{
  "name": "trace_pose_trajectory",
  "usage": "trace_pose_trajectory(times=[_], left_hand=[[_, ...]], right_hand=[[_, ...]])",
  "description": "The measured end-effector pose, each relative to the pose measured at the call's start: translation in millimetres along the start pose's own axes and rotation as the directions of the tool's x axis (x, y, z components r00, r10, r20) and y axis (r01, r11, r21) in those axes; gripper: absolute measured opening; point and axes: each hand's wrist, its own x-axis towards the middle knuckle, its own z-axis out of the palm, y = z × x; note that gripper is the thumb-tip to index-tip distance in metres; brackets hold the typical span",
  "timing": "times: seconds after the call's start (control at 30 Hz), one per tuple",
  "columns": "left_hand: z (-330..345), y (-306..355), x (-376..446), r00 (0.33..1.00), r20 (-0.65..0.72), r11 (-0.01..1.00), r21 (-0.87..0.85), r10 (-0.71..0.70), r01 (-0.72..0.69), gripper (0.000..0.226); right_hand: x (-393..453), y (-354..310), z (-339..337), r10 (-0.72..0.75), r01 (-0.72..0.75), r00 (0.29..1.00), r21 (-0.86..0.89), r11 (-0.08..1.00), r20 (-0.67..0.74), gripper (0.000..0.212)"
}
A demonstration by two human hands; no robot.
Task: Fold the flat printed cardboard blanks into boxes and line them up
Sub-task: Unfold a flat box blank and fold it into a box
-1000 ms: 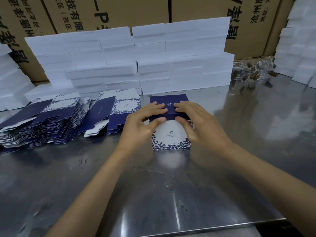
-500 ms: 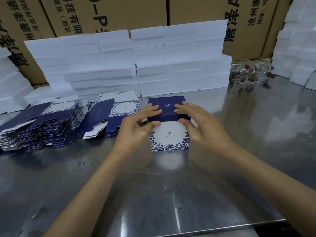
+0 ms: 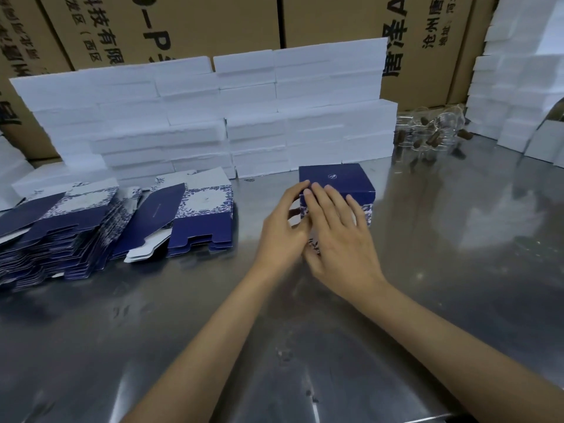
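A folded box (image 3: pixel 341 180) with a dark blue top and a blue floral front stands on the steel table (image 3: pixel 305 346) in front of the white foam wall. My left hand (image 3: pixel 282 228) grips its left edge, fingertips at the top-left corner and thumb on the side. My right hand (image 3: pixel 338 239) lies across the front face, fingers reaching the top edge and thumb tucked at the lower edge, hiding most of that face. Flat printed blanks lie to the left in a tall fanned stack (image 3: pixel 58 233) and a small pile (image 3: pixel 200 221).
Stacked white foam blocks (image 3: pixel 213 117) form a wall behind the box, with more (image 3: pixel 518 87) at the right. Clear glass bottles with brown stoppers (image 3: pixel 433 138) lie at the back right. Brown shipping cartons (image 3: pixel 198 22) stand behind everything. The table's front edge runs bottom right.
The box has shifted to the right, away from the blank piles. My right hand slid from the lid's right side across the front face; my left hand stays at the left edge.
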Motion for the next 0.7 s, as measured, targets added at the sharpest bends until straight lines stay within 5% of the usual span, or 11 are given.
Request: trace_pose_trajectory(times=[0.27, 0.7], left_hand=[[79.1, -13.4, 53.6, 0.995, 0.075, 0.997, 0.033, -0.071, 0.069, 0.061], [185.0, -53.7, 179.8, 0.986, 0.163, 0.978, 0.208, -0.023, -0.012, 0.074]], right_hand=[[28.2, 75.5, 23.5, 0.162, -0.157, 0.985, -0.093, 0.983, 0.057, 0.068], [87.1, 202.6, 85.9, 0.303, -0.304, 0.952, 0.039, 0.952, 0.030, 0.074]])
